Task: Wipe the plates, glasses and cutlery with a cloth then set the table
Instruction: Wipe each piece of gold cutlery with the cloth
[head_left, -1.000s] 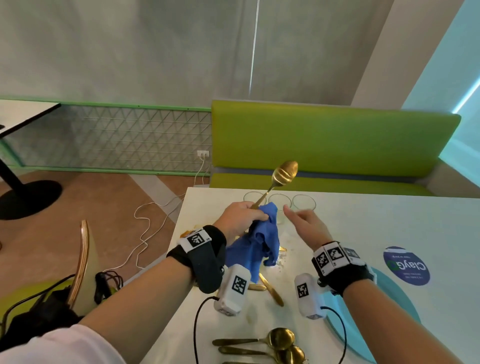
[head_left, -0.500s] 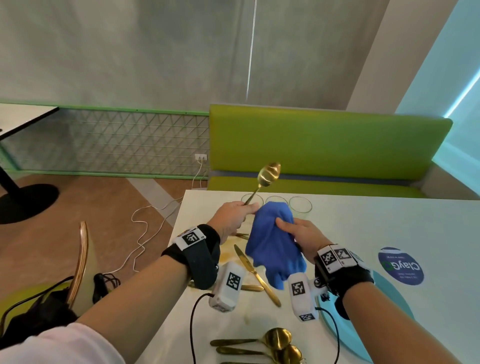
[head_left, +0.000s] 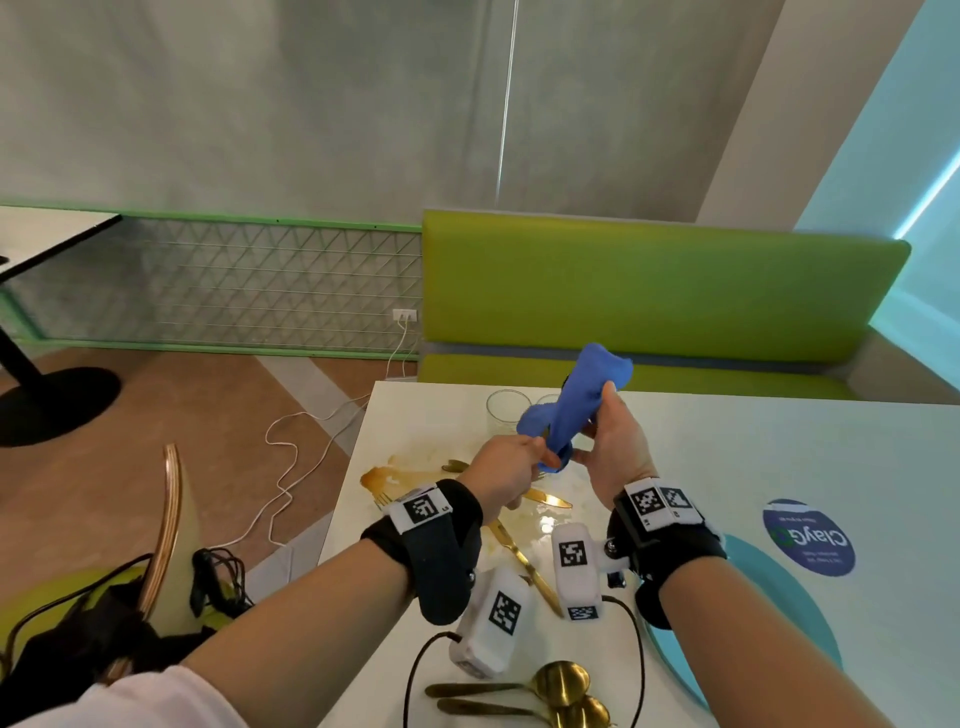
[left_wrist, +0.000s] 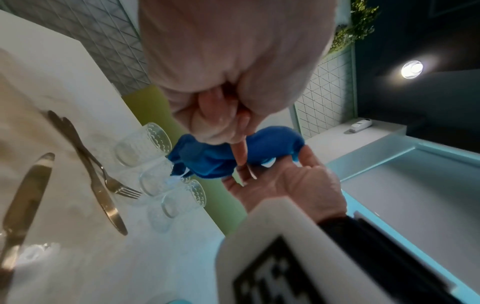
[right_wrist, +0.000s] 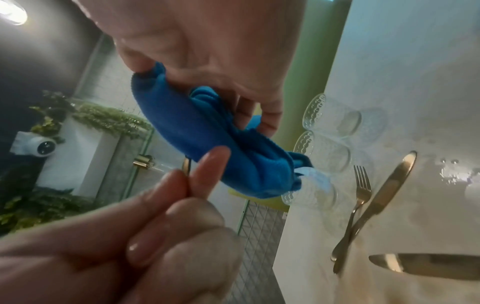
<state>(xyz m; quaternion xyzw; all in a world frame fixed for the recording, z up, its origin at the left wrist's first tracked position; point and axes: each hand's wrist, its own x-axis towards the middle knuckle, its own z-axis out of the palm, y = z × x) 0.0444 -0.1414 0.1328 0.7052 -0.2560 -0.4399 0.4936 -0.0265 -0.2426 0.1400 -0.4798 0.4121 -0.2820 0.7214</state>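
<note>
Holding both forearms out over the table (head_left: 779, 447), we had our hands raised above the near left part of it, wrists turned toward each other. Our right hand (head_left: 613, 452) stood nearly upright, palm facing left, its fingers (right_wrist: 270, 115) curled around the blue cloth (head_left: 576, 400), which was bunched into a long roll pointing up and away from us. Our left hand (head_left: 506, 470) sat lower and just beside the right, its fingers (right_wrist: 207, 170) pinched together at the bottom end of the roll on a thin gold handle (right_wrist: 186, 164); in the right wrist view only a short bit of that handle showed between the fingertips, and the rest of the piece was wrapped out of sight inside the cloth, so we could not tell what kind of cutlery it was.

Beyond our hands, three clear glasses (left_wrist: 145, 144) stood in a row near the far edge. Under our hands lay a gold fork (left_wrist: 109, 176) crossed by a gold knife (left_wrist: 103, 197), with a second knife (left_wrist: 23, 205) close by and a brown smear (head_left: 405, 467) on the tabletop. Two gold spoons (head_left: 545, 686) lay nearest to us. A teal plate (head_left: 779, 613) sat under our right forearm, beside a round blue sticker (head_left: 808, 538).
</note>
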